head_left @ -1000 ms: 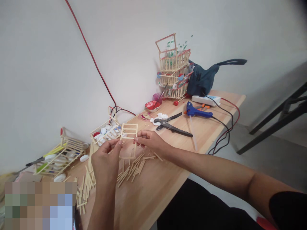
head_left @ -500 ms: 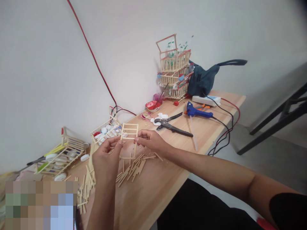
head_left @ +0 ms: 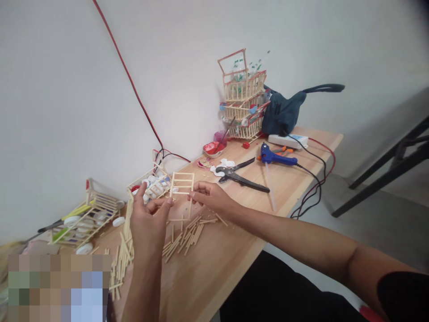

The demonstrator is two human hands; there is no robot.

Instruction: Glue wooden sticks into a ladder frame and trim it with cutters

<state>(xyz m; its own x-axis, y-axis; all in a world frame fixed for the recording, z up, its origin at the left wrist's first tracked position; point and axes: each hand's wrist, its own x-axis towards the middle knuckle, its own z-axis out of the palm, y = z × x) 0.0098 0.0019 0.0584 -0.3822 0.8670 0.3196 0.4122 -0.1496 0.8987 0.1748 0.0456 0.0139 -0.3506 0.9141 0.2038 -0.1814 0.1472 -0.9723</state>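
Observation:
Between my hands, above the table, is a small ladder-like frame of thin wooden sticks [head_left: 182, 180], with several crossbars in its upper part and an open lower part. My right hand [head_left: 209, 197] pinches its right rail between thumb and fingers. On the left rail, my left hand [head_left: 150, 219] has its thumb and a bent finger closed, while its index finger points up and away. Loose cut sticks [head_left: 184, 237] lie on the table just below the frame. More sticks [head_left: 124, 250] are heaped beside my left wrist.
Black cutting pliers [head_left: 234, 172], a blue glue gun [head_left: 275, 155] and a red paint dish [head_left: 212, 148] lie farther back. Stacked stick baskets [head_left: 244, 107] stand by a dark bag [head_left: 284, 112] and a power strip [head_left: 288, 141]. Stick carts with bottle caps [head_left: 90, 219] sit left.
My left index finger has lifted off the frame and now points upward. The frame has barely shifted, and my right hand keeps its grip.

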